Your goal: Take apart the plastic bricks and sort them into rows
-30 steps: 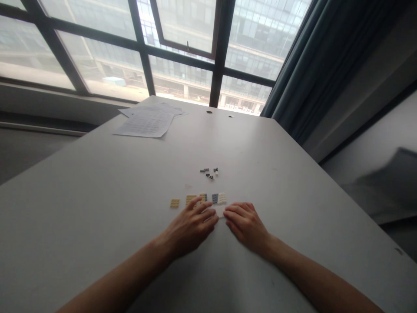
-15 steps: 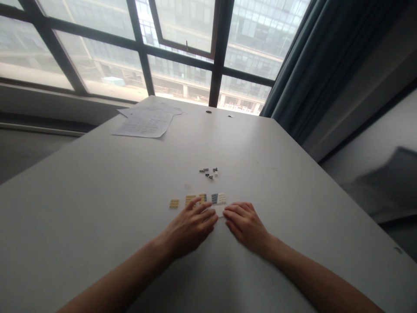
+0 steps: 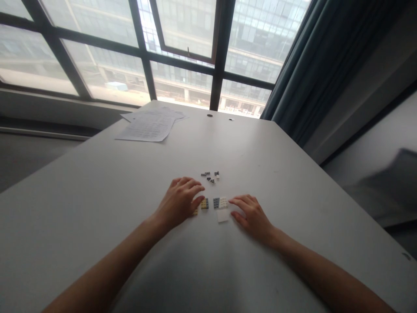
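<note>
My left hand [image 3: 180,199] hovers over the left end of a row of small studded building plates, its thumb and fingers apart. Beneath its thumb the edge of a yellow plate [image 3: 196,212] peeks out; the rest of that end is hidden. Just right of the thumb lies a yellow and blue-grey plate [image 3: 204,203]. Further along, a blue-grey plate [image 3: 216,202] touches a white studded plate [image 3: 223,202]. In front of them rests a smooth white square [image 3: 223,215]. My right hand [image 3: 250,216] is beside both white pieces, finger and thumb spread with nothing between them.
Beyond the plates several small grey, black and white pieces [image 3: 211,177] lie in a loose cluster. Printed papers [image 3: 150,126] overlap at the table's far left. Two small fittings sit near the back edge, below the window [image 3: 182,78]. A dark curtain [image 3: 299,65] hangs at right.
My left hand has moved up and left, away from the white square, and now covers the leftmost yellow plates. The right hand has drawn slightly right and opened, leaving the white square uncovered.
</note>
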A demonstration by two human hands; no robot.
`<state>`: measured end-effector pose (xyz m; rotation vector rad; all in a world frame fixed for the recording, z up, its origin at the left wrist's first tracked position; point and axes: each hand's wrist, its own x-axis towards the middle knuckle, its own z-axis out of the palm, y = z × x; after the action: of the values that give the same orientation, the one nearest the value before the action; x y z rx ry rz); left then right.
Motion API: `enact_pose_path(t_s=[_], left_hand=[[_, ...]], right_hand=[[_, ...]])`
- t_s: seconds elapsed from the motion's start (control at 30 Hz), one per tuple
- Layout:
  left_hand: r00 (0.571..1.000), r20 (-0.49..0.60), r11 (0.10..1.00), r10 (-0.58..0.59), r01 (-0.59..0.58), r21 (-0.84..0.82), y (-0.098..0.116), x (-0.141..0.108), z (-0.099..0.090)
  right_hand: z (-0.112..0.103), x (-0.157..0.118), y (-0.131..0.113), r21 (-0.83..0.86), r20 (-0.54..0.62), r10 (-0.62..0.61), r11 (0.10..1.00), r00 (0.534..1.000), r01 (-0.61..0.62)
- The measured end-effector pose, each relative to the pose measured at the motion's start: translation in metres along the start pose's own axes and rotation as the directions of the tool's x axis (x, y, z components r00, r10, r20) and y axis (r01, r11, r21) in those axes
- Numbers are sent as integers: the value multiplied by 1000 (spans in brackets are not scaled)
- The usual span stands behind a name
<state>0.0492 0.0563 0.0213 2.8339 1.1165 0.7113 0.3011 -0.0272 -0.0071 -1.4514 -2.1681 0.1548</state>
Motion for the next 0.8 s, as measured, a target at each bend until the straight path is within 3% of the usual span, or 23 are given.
enact_pose_path(t_s=[0.13,0.23,0.37,0.5,0.8], left_hand=[[972,92,975,-216,210,73,-17,32,6],[945,142,953,-293,276,128,-20,48,17],[949,160,958,-273,253,132,-22,52,30],[956,154,964,-251,233,127,-27,48,33],[963,102,966,-251,241,98,-35,45,26]], right_hand=[[3,42,12,15,-26,92,996,995,-92],[12,75,11,18,-36,117,993,992,-117],[27,103,3,-31,55,100,995,993,-98],[38,112,1,-103,143,99,991,985,-85],[42,122,6,-203,54,160,968,986,-146]])
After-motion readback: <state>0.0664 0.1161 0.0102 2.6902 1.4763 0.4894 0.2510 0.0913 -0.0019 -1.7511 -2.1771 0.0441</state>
